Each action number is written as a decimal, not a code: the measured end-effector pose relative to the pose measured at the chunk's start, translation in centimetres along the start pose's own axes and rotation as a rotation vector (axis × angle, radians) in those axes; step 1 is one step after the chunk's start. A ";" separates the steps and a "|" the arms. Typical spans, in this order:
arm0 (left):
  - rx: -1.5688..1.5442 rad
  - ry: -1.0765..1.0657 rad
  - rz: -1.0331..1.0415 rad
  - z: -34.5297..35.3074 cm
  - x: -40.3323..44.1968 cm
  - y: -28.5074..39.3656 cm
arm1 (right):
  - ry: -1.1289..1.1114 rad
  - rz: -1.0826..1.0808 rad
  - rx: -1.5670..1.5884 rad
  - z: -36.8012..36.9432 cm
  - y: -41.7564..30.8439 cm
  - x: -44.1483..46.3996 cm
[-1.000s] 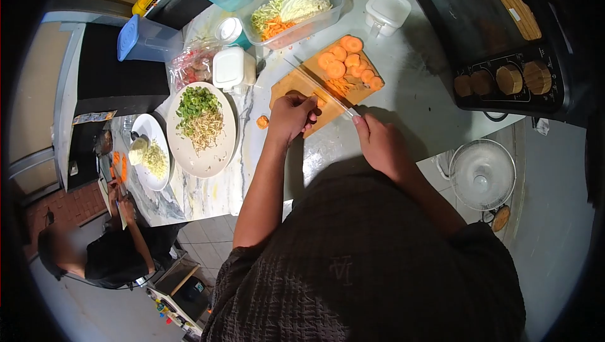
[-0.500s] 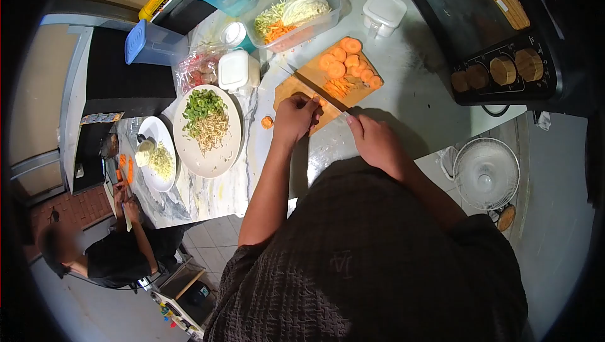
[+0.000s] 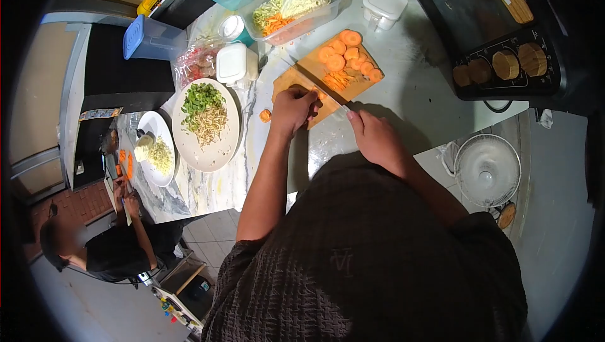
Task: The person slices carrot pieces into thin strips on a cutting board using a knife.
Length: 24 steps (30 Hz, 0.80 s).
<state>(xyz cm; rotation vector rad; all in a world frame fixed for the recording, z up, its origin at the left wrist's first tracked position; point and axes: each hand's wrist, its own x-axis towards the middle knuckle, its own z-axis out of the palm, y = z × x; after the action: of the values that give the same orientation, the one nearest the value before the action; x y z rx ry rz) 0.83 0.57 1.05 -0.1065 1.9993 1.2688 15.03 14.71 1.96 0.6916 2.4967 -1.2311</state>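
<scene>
My right hand (image 3: pixel 377 135) is closed around the handle of a knife (image 3: pixel 320 87), whose blade slants up and left across the wooden cutting board (image 3: pixel 285 85). Curled fingers of my left hand (image 3: pixel 294 110) press on a small carrot piece (image 3: pixel 320 94) beside the blade, mostly hidden by the fingertips. Beyond the knife lie several round carrot slices (image 3: pixel 335 62) and a small heap of carrot strips (image 3: pixel 336 80). A carrot end (image 3: pixel 265 115) rests on the counter, left of the board.
A clear container (image 3: pixel 333 11) of cabbage and shredded vegetables stands behind the board. To the left are a plate of greens and sprouts (image 3: pixel 234 137), a white-lidded tub (image 3: pixel 237 65) and another plate (image 3: pixel 165 179). An oven (image 3: pixel 504 65) stands right. At far left, a person (image 3: pixel 120 250) works at the counter.
The knife blade has shifted slightly, its tip now farther right over the board. My left hand keeps its curled hold on the carrot piece; the view has moved a little.
</scene>
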 end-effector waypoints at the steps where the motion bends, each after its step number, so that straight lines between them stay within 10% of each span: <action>1: -0.002 -0.016 -0.022 -0.2 0.0 0.2 | -0.001 0.001 0.021 0.0 0.0 0.1; 24: 0.045 -0.054 -0.051 -0.4 0.2 0.5 | -0.049 0.055 -0.068 -0.1 -0.7 0.1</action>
<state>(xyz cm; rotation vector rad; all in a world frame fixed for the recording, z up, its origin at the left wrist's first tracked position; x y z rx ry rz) 0.23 0.58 1.38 -0.1001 1.9647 1.1821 14.55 14.45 2.38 0.6999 2.4502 -1.1254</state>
